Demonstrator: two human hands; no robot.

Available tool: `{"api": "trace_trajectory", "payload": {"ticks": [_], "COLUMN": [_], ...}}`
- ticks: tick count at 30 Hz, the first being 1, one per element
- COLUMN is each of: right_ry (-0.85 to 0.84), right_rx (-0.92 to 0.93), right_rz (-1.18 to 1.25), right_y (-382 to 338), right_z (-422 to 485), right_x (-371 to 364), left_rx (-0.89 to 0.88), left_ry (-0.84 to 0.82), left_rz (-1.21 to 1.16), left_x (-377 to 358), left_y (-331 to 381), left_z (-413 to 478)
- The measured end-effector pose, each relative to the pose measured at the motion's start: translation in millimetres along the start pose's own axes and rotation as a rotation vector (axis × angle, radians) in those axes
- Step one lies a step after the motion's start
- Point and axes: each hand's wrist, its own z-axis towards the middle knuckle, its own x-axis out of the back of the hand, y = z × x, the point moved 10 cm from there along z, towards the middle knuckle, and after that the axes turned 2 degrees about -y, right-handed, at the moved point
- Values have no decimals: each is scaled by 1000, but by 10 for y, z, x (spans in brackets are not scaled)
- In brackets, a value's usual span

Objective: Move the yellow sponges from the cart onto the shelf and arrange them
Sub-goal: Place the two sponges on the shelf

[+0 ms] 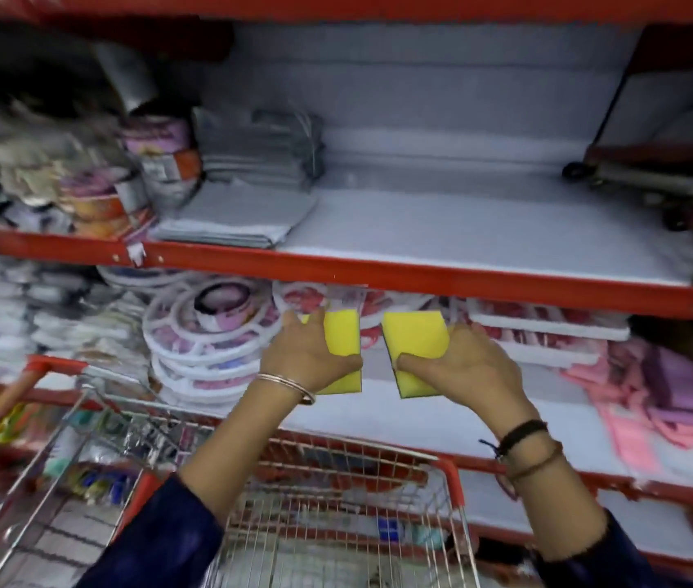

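Note:
My left hand (308, 354) grips one yellow sponge (342, 333), held upright in the air above the cart. My right hand (470, 367) grips a second yellow sponge (415, 335) with a dark underside, tilted slightly. Both sponges hang side by side, a small gap between them, just below the red front rail of the upper shelf (421, 278). The red wire cart (336, 502) stands below my forearms. The white upper shelf board (485, 231) lies above and behind the sponges.
Folded grey cloths (243, 205) and round packaged items (124, 193) fill the upper shelf's left part. A wheeled trolley (667, 180) sits at its right. White round racks (209, 333) and pink cloths (654, 401) lie on the lower shelf. Packets lie in the cart.

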Motion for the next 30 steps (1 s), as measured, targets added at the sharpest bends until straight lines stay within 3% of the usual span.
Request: {"api": "trace_trajectory", "payload": {"ticks": [6,11,18,26,28,30], "right_ry": [189,229,159,52,92,210], "right_rx": [28,-9,-76,-137,-124,-77], "right_rz": [11,12,-19,-98,-95,-67], "right_y": [-322,-483,-578,-481,-489,-533], "right_z": [315,757,1539,1830,1783,1646], "right_x": [819,1058,864,460,501,658], "left_rx": [-74,-65,-21,16,-4,-74], "left_ry": [94,125,109,33,77,243], "left_rz": [44,99,204,225,225,140], "left_x": [700,979,864,577,660,882], "left_y": [581,867,917,722,731,786], "left_z": [359,932,1693,2008,1936,1762]}}
